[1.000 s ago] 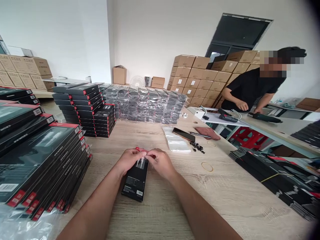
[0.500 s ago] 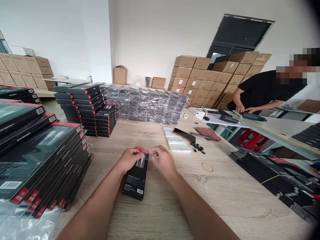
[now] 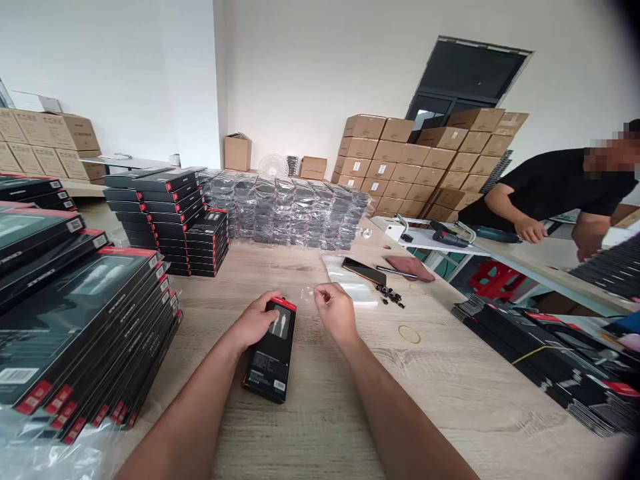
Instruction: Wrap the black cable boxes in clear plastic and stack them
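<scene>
Head view: left hand (image 3: pixel 255 321) curled over the top end of a black retail box (image 3: pixel 271 355), pressing it to the wooden table (image 3: pixel 440 393), lower middle of the frame. Right hand (image 3: pixel 336 312) raised just beside the box, fingertips pinched, anything between them too faint to tell. Just up and right of the box: clear plastic bag (image 3: pixel 350 283), smartphone (image 3: pixel 361 271), loose black fittings (image 3: pixel 391 295).
</scene>
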